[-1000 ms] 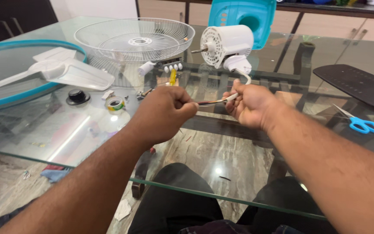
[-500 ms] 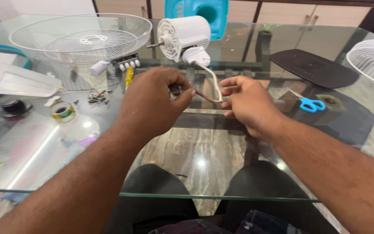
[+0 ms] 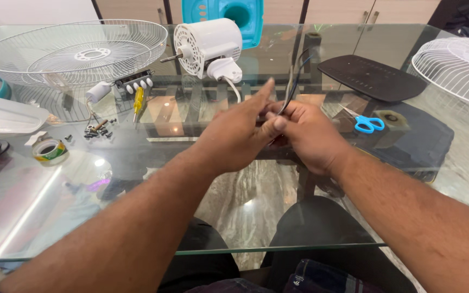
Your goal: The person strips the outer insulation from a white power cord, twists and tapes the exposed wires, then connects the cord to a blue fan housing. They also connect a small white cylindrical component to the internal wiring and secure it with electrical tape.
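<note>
In the middle of the frame, the right hand (image 3: 310, 135) grips two thin wires (image 3: 294, 81) that stand upward, and the left hand (image 3: 240, 135) pinches them with narrow fingers. Behind are one white fan motor (image 3: 207, 46), two fan grilles (image 3: 71, 54), and one pair of blue scissors (image 3: 369, 124).

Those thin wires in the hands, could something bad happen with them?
Maybe. The right hand pinches the thin wires while the left hand works at them, so a hard tug might snap a strand or prick a finger. The cord runs back to the white fan motor, so pulling could drag it across the glass table. The small screws lie loose and could roll off if bumped.
</note>
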